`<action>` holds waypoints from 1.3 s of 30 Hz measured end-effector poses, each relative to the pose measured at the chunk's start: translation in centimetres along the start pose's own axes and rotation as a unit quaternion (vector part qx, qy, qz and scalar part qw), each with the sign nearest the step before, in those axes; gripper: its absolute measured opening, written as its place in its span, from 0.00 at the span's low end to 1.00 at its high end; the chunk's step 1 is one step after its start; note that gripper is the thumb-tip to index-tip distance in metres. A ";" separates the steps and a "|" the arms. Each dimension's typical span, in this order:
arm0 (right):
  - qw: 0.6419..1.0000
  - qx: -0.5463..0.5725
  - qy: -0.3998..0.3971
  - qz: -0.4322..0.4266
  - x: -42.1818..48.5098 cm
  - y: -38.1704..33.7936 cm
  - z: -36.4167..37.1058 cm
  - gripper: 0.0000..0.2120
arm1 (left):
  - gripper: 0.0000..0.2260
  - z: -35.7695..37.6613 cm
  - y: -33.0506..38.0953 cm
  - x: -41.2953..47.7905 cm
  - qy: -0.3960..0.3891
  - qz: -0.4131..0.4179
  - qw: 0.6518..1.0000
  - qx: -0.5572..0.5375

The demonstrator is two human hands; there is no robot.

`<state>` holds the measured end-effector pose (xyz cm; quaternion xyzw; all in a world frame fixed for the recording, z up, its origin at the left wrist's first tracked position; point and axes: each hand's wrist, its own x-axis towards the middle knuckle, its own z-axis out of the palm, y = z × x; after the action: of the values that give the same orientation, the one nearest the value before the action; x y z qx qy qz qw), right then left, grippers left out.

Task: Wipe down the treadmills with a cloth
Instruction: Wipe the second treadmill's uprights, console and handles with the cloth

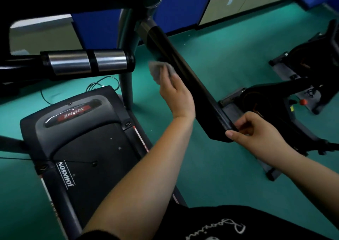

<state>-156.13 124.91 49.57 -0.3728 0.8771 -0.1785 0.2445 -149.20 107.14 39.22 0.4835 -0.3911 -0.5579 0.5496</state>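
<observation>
Head view, looking down onto the treadmill (77,122), "JOHNSON" printed on its motor cover and side rail.

Cloth (159,71): grey, crumpled, held against the inner side of the treadmill's right handrail (185,65), roughly at mid-length of the rail, above the right front corner of the deck.

Left hand (177,95): back of hand toward the camera, fingers closed on the cloth. The fingertips are hidden behind the cloth and the hand. The forearm reaches out over the right edge of the belt.

Right hand (256,131): at the near end of the handrail. The thumb lies under the end cap, the fingers are curled on the far side, and the rail end is gripped between them.

The handrail is black and runs diagonally from the upright near the console down to the right hand.

Other items:
- Pulse grip bar (88,62) with two metal sleeves, crossing above the motor cover at the treadmill's front end.
- Thin black cable (99,84) on the green floor (211,166), just beyond the front edge of the motor cover.
- Exercise bike (275,100), black, on the floor to the right of the treadmill, partly hidden behind the handrail end and the right hand.
- Blue panel (183,7) standing beyond the treadmill's front.
- Black shirt (238,221) with white print, at the bottom edge of the view.
</observation>
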 end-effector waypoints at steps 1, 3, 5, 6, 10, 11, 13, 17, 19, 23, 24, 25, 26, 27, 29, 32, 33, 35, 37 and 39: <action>1.000 0.001 0.000 -0.001 0.0 0.0 0.0 0.14 | 0.21 -0.1 0.0 -1.3 -0.007 0.014 1.000 0.002; 1.000 0.005 -0.001 -0.002 0.0 -0.1 0.1 0.14 | 0.20 -0.2 0.2 -1.5 -0.016 0.063 0.998 0.015; 1.000 0.005 -0.001 -0.002 0.1 -0.1 0.1 0.14 | 0.20 0.1 0.9 1.4 -0.030 0.118 0.992 0.043; 1.000 0.006 -0.002 -0.004 0.2 -0.1 0.0 0.14 | 0.20 0.4 1.3 3.1 -0.032 0.129 0.990 0.052; 1.000 0.020 -0.001 -0.006 0.3 0.3 0.2 0.14 | 0.23 0.3 0.9 9.4 -0.031 0.070 0.996 0.047; 1.000 0.022 0.002 -0.007 0.3 0.4 0.2 0.14 | 0.22 0.0 0.4 10.2 -0.039 0.036 0.998 0.029; 1.000 0.023 0.003 -0.011 0.3 0.4 0.2 0.14 | 0.22 -0.5 -0.2 10.3 -0.062 -0.027 0.998 -0.014; 0.999 0.022 -0.005 -0.023 0.3 0.3 -0.1 0.14 | 0.20 -0.6 -0.4 5.3 -0.048 -0.061 0.993 -0.085; 0.999 0.023 -0.007 -0.025 0.2 0.3 0.0 0.14 | 0.22 -0.9 -0.9 1.8 -0.052 -0.060 0.992 -0.093; 0.999 0.036 -0.006 -0.023 0.3 0.5 0.0 0.14 | 0.25 -1.4 -1.7 -4.3 -0.068 -0.068 0.994 -0.056; 0.999 0.036 -0.005 -0.024 0.3 0.5 0.1 0.14 | 0.25 -1.3 -1.8 -5.5 -0.070 -0.056 0.995 -0.043; 0.999 0.032 -0.002 -0.028 0.3 0.5 0.1 0.14 | 0.26 -1.3 -1.9 -6.6 -0.072 -0.042 0.996 -0.033; 0.999 0.028 0.004 -0.031 0.3 0.5 0.2 0.14 | 0.26 -1.3 -1.9 -7.7 -0.074 -0.034 0.996 -0.024; 0.999 0.027 0.011 -0.034 0.2 0.5 0.3 0.14 | 0.26 -1.4 -2.0 -8.6 -0.078 -0.028 0.996 -0.017; 0.999 0.029 0.023 -0.039 0.2 0.5 0.4 0.14 | 0.26 -1.6 -1.7 -10.4 -0.092 -0.018 0.996 0.004; 0.997 0.035 0.043 -0.045 0.1 0.7 0.7 0.15 | 0.24 -2.2 -0.7 -13.1 -0.126 -0.016 0.991 0.039; 0.997 0.039 0.048 -0.044 0.1 0.8 0.8 0.15 | 0.24 -2.7 -0.3 -13.9 -0.145 -0.019 0.988 0.049; 0.997 0.045 0.051 -0.036 0.1 0.9 1.0 0.15 | 0.23 -4.0 0.6 -15.0 -0.185 -0.028 0.980 0.067; 0.997 0.043 0.057 -0.028 0.0 1.0 1.2 0.14 | 0.20 -5.6 1.9 -14.6 -0.205 -0.060 0.975 0.068; 0.994 0.024 0.098 -0.053 -0.4 0.7 1.3 0.12 | 0.15 -7.2 3.7 -13.1 -0.189 -0.083 0.975 0.079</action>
<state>-155.51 125.50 48.31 -0.3933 0.8714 -0.2477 0.1567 -142.33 120.49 42.62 0.4420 -0.4887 -0.6505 0.3777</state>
